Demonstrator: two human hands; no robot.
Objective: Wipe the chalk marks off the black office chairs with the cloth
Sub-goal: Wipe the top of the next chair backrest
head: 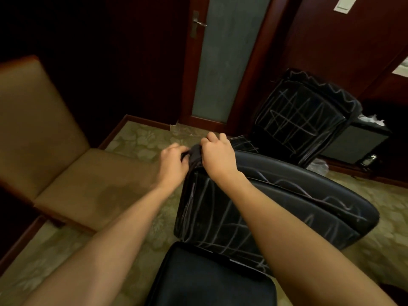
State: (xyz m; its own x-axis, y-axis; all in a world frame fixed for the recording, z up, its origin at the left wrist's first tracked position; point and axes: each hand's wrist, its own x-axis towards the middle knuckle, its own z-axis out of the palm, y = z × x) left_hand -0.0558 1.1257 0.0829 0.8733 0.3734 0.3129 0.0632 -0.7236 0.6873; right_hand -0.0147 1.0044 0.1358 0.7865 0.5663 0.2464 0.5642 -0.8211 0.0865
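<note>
Cloth [194, 154] is dark, bunched into a small wad, sitting right at the top corner of the near chair's backrest, held between both hands. Left hand [173, 161] has its fingers curled around the cloth's left side; right hand [217, 154] has its fingers curled over the right side, knuckles up. Both hands touch each other's side of the wad, so most of the cloth is hidden. 2 black office chairs with chalk: near chair [276, 206] directly under the arms, glossy black padding covered in white crisscross and zigzag lines on the backrest and side; far chair [302, 115] stands by the door, same white grid and zigzag scribbles on its back. A plain black cushion [209, 281] at bottom centre shows no chalk that I can make out. 1 tan upholstered chair [55, 146] to the left with a dark stain on its seat. 1 dark bin [362, 140] behind the far chair, with crumpled white stuff at its rim; can't tell what it is. Floor is green patterned carpet [143, 138].
</note>
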